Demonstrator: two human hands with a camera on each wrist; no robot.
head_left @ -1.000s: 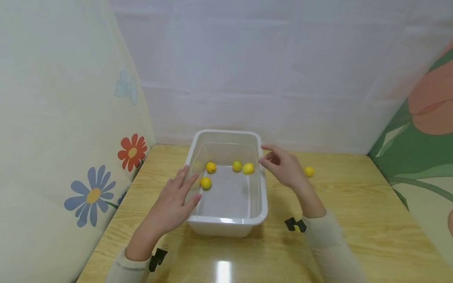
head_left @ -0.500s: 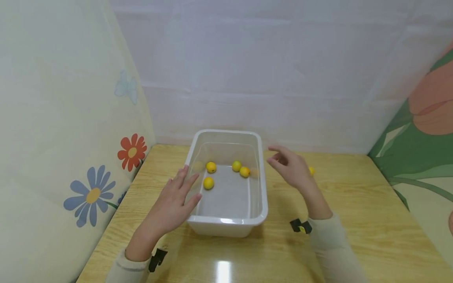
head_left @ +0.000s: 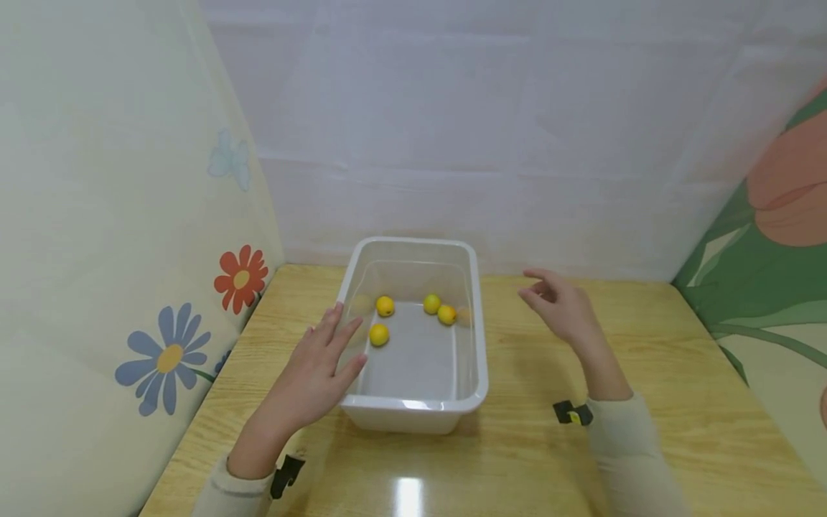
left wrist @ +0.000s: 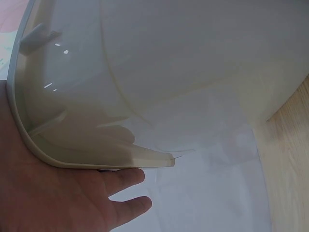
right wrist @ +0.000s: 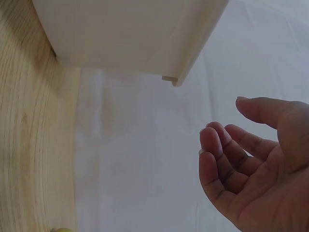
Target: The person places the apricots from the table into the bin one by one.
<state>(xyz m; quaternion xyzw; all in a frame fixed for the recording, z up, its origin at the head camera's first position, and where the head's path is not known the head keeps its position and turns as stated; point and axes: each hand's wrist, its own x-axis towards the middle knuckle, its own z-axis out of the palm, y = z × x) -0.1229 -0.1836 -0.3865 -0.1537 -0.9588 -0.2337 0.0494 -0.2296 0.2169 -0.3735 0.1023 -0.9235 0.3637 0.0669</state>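
Note:
Several small yellow citrus-like fruits lie on the floor of a white plastic tub [head_left: 413,404]. One fruit [head_left: 385,306] is toward the back left, with another yellow fruit [head_left: 379,334] just in front of it. At the back right a greenish-yellow fruit [head_left: 431,304] lies beside a yellow fruit [head_left: 447,314]. My left hand [head_left: 313,373] rests on the tub's left rim, fingers spread. To the right of the tub my right hand [head_left: 562,305] hangs above the table, fingers loosely bent and holding nothing. The right wrist view catches a yellow edge of a fruit [right wrist: 63,229] at its bottom.
The tub stands on a wood-grain table [head_left: 517,459]. Behind it hangs a white cloth [head_left: 484,129]. A flower-printed panel [head_left: 97,215] borders the left side, and another printed panel [head_left: 769,287] the right.
My right hand has moved away from the tub's right rim, to the right, now covering the loose fruit there. The right-hand yellow fruit in the tub has rolled slightly. My left hand has stayed put.

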